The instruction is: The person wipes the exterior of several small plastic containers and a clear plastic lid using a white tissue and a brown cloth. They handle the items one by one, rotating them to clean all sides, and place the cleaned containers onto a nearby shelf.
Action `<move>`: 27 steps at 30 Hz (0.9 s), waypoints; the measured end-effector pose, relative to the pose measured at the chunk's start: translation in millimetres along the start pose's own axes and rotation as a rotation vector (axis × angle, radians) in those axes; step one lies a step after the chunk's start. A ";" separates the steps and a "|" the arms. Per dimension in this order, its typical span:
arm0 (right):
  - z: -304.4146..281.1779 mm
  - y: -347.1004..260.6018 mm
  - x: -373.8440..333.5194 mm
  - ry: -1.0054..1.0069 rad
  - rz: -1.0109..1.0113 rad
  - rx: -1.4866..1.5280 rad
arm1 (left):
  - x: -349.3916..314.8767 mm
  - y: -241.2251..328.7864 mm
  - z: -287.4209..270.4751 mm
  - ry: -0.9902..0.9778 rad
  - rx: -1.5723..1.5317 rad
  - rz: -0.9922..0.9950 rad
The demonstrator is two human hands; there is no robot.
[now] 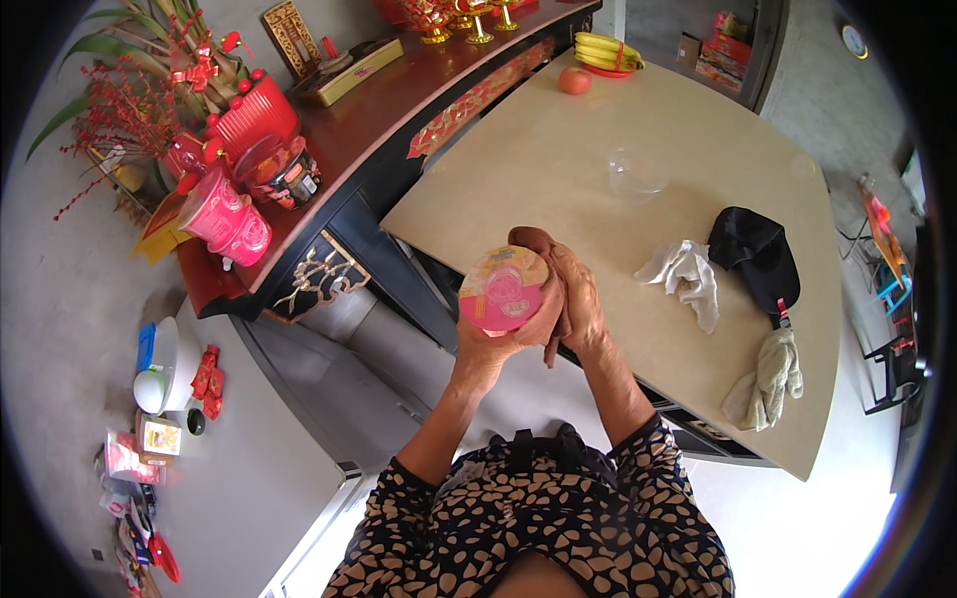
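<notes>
All visible fingers curl around a tub and cloth.

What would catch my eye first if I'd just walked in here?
Probably the round tub with the pink and yellow top, near the middle, held in the left hand while the right hand holds a brown cloth against its side. Next, perhaps, the bright red planter at upper left, on the dark red cabinet. Then the yellow bananas at the beige table's far end.
</notes>
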State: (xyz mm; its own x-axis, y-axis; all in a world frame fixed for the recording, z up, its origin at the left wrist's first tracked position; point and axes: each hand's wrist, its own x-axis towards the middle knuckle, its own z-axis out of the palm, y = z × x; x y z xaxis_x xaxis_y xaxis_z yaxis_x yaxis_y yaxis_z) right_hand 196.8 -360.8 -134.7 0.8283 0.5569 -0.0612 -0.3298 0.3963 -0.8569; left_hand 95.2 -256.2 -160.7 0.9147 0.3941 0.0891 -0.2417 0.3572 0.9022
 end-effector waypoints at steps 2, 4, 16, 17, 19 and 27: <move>-10.7 -2.0 9.8 -0.068 0.201 -0.056 | -6.8 5.9 -2.7 -0.035 0.129 0.026; -17.9 13.1 11.2 -0.210 0.030 -0.075 | -11.4 15.5 0.9 -0.051 0.205 0.028; 10.4 49.8 -30.5 0.028 -0.795 -0.385 | -30.8 53.6 -4.8 -0.008 0.097 -0.161; 17.9 42.3 -39.2 0.053 -0.621 -0.345 | -32.7 53.6 -12.7 -0.067 -0.106 -0.250; 28.4 33.9 -54.4 0.072 -0.482 -0.348 | -33.1 54.4 -25.9 -0.188 -0.516 -0.425; 35.3 23.0 -63.7 -0.163 -0.482 -0.398 | -39.1 59.2 -34.7 0.003 -0.366 -0.213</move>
State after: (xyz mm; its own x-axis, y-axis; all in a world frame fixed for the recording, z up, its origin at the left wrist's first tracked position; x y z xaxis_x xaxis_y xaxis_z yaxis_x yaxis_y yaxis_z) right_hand 120.4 -361.4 -132.5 0.7518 0.5002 0.4296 0.2814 0.3458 -0.8951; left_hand 33.9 -221.1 -125.4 0.9557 0.2816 -0.0850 -0.1471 0.7077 0.6910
